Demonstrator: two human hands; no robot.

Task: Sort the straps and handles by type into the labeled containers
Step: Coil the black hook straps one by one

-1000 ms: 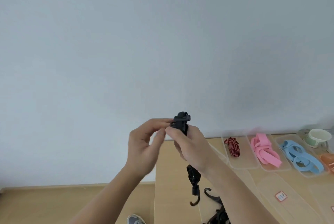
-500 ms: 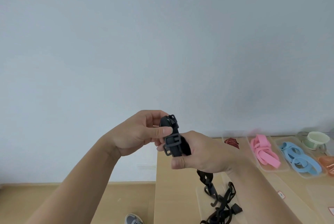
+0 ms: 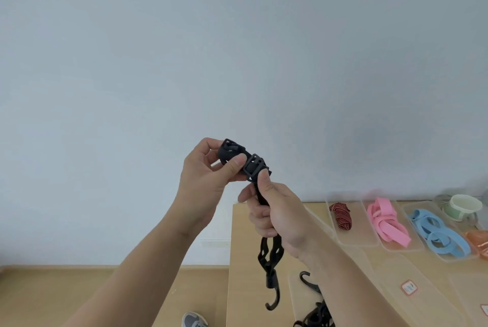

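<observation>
Black perforated rubbery strap (image 3: 269, 278), hook-ended, above the table's (image 3: 245, 260) left edge: left hand (image 3: 203, 184) pinches its buckle (image 3: 254, 167), right hand (image 3: 277, 218) grips the band. Clear trays (image 3: 353, 242) on the table hold a striped roll (image 3: 341, 215), pink straps (image 3: 385, 221), blue loops (image 3: 433, 231).

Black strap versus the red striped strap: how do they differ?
The black strap is held in the air by the left hand and right hand; the red striped strap lies in a clear tray. The black strap hangs long, ending in a hook; the red striped strap is bundled short. Both are flexible straps.
</observation>
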